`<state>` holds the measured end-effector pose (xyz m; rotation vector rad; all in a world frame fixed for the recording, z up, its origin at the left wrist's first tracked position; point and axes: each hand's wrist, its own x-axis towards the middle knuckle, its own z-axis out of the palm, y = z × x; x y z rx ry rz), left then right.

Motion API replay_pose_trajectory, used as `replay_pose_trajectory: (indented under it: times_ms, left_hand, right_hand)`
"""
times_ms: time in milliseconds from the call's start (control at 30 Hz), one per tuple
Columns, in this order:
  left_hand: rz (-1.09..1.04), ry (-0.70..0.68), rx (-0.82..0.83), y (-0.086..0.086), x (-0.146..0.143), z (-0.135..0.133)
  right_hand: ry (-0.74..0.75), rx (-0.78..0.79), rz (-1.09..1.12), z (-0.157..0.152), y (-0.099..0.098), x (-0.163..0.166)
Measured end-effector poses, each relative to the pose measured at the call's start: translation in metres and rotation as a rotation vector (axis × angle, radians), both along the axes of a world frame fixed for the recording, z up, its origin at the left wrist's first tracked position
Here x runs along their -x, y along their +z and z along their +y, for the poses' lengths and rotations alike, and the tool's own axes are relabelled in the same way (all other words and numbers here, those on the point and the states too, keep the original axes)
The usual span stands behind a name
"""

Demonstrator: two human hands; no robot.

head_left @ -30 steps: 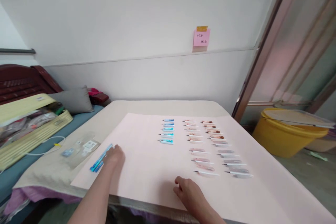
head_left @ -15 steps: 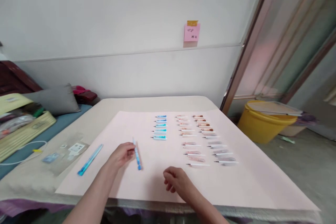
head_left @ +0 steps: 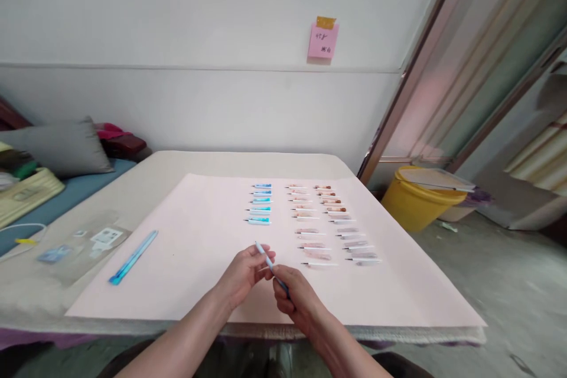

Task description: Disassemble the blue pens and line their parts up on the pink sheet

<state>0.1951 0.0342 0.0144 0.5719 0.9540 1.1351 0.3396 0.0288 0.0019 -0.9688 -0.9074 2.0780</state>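
Pale sheet, left fingers and right fingers holding pen

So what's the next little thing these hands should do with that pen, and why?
I'd guess: pull the pen apart, the right hand tugging the darker end while the left hand steadies the pale shaft. The right grips that end, and on the sheet slim white, dark-tipped pieces seem to lie beside blue ones.
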Motion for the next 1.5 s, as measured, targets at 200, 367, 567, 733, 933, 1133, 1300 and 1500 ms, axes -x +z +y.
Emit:
replay_pose_trajectory:
  times_ms: [200, 367, 567, 733, 933, 1133, 1300, 1500]
  left_hand:
    - [-0.027, 0.113, 0.006, -0.001, -0.001, 0.000]
    - [0.008, 0.132, 0.015, -0.002, 0.000, 0.000]
    - [0.192, 0.191, 0.049, -0.001, -0.002, -0.003]
    - [0.097, 0.142, 0.022, 0.005, -0.001, -0.005]
    - [-0.088, 0.062, -0.005, 0.006, -0.002, -0.004]
    - [0.033, 0.140, -0.022, -0.003, 0.002, -0.002]
    - [0.098, 0.174, -0.007, 0.000, 0.002, -0.003]
    - [-0.007, 0.151, -0.017, 0.002, 0.002, -0.002]
  right_hand:
    - [-0.018, -0.162, -0.161, -0.001, 0.005, 0.000]
    - [-0.021, -0.291, -0.351, 0.000, 0.001, 0.001]
    - [-0.086, -0.791, -0.786, -0.005, 0.002, 0.003]
    - [-0.092, -0.649, -0.707, 0.003, -0.002, 0.003]
    - [-0.049, -0.390, -0.519, 0.018, -0.004, -0.005]
    - [-0.044, -0.546, -0.561, 0.007, 0.000, -0.002]
    - [-0.097, -0.686, -0.655, 0.006, -0.002, -0.001]
    - [-0.060, -0.566, -0.570, 0.010, -0.005, -0.003]
